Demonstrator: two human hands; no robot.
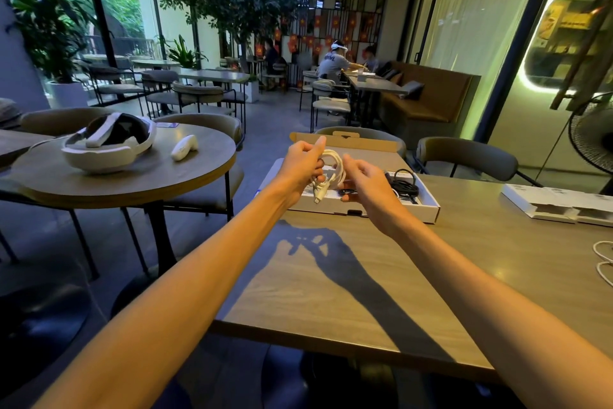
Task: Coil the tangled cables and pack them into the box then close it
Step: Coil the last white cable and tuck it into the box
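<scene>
Coiling white cable (331, 169) above open box (428, 206) on desk (331, 276). Left hand (303, 166) grip pinches loops; right hand (365, 181) grip half-spread alongside. Advise: keep loops even, tuck plug end, lay beside black cable (404, 184).

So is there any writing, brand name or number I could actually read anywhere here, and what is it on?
No text here reads clearly.
Grey shirt back of the seated person: dark lettering, too blurred to read.
White flat package on the table: small print, too small to read.
Open box: no legible label.
</scene>
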